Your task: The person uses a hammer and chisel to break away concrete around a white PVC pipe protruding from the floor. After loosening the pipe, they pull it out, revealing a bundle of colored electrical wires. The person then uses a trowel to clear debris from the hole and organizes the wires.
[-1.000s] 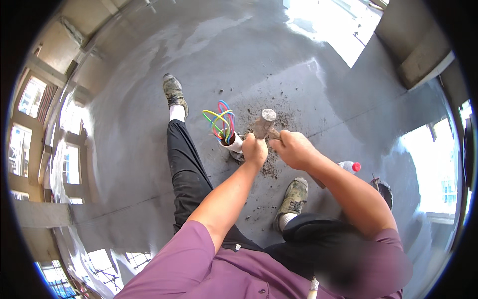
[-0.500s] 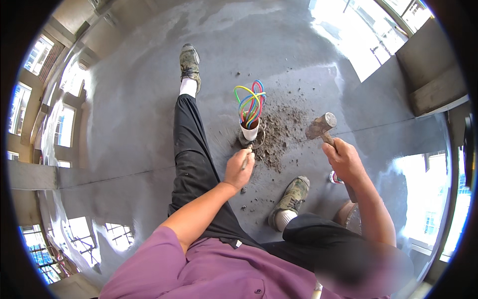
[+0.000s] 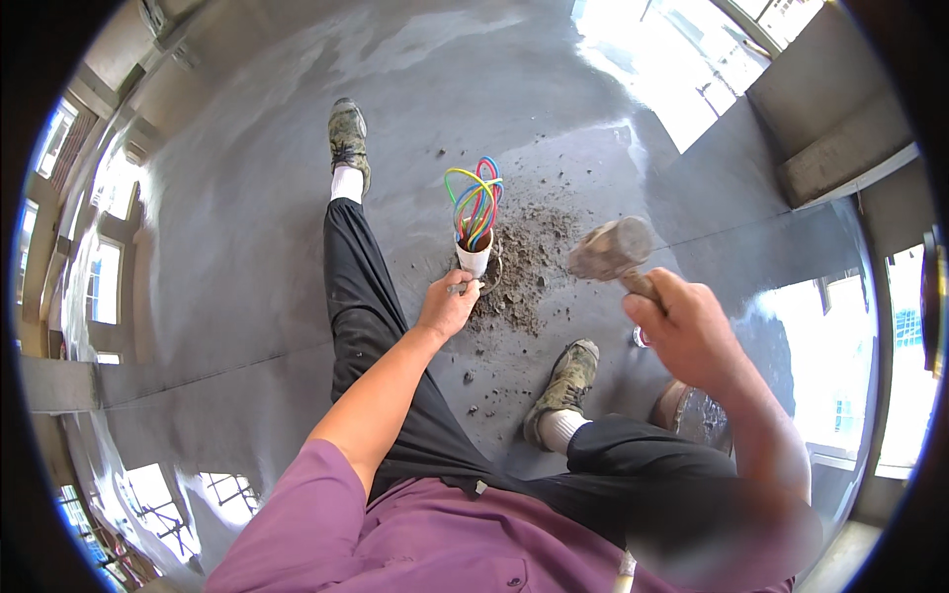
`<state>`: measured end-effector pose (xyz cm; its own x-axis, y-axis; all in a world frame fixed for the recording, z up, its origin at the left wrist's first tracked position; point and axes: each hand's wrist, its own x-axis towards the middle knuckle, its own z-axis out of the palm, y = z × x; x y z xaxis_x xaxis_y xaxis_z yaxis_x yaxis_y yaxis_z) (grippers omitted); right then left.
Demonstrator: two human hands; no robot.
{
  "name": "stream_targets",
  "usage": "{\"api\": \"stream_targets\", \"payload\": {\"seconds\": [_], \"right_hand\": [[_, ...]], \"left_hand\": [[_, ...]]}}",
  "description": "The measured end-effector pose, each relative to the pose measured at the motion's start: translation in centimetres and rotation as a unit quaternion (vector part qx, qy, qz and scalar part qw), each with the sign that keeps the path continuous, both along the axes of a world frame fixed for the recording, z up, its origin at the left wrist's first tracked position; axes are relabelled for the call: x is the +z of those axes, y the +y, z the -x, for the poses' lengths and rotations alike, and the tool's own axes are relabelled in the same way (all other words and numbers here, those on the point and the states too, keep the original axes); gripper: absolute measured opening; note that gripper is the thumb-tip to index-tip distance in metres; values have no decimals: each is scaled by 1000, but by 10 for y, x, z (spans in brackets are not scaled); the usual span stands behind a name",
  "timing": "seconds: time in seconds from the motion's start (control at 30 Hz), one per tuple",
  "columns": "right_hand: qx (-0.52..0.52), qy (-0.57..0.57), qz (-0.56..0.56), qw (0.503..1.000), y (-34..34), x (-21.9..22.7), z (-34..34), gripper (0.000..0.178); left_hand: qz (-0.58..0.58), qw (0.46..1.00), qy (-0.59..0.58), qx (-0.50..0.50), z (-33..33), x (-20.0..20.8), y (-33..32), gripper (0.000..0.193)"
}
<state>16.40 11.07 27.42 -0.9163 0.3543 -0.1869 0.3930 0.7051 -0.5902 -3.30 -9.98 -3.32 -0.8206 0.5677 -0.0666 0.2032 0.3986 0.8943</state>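
On the grey floor (image 3: 227,227), seen from the head camera, a short white pipe (image 3: 474,261) stands between the person's spread legs, with a bunch of looped wires (image 3: 481,198) in red, blue, yellow and green rising from its mouth. Loose dirt (image 3: 534,252) lies beside the pipe, mostly on its right, with smaller crumbs scattered farther out.

The left hand (image 3: 449,304) is at the near side of the pipe, its grip pinching a short grey rod (image 3: 458,288), most of which the fingers hide. Whether the rod touches the pipe, I cannot tell.

The right hand (image 3: 684,328) has its grip wrapped around the wooden handle of a hammer (image 3: 611,249). The hammer's heavy, dirty head is held up in the air, pointing to the left, well apart from the rod.

Below the right hand, a bottle (image 3: 641,337) is mostly covered, and a round bucket (image 3: 700,415) sits near the right knee, partly behind the forearm. Two camouflage shoes (image 3: 568,381) rest on the floor, the left one farther forward.
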Motion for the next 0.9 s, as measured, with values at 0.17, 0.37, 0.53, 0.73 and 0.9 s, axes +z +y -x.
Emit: {"api": "stream_targets", "payload": {"seconds": [0.17,0.37,0.53,0.73,0.9], "right_hand": [[96,2,-5,995,-42,-11,28,37],[156,90,8,984,-83,-40,66,38],[123,45,-59,990,-67,-97,64,38],[105,70,-50,991,-61,-106,52,38],[150,133,-53,978,-66,-116,62,37]], "left_hand": [[52,990,119,-45,4,-11,20,25],[-65,991,-100,-54,18,-60,16,27],[83,987,50,-129,1,-1,28,17],[89,990,34,-109,4,15,29,29],[32,980,176,-84,8,-16,25,29]]}}
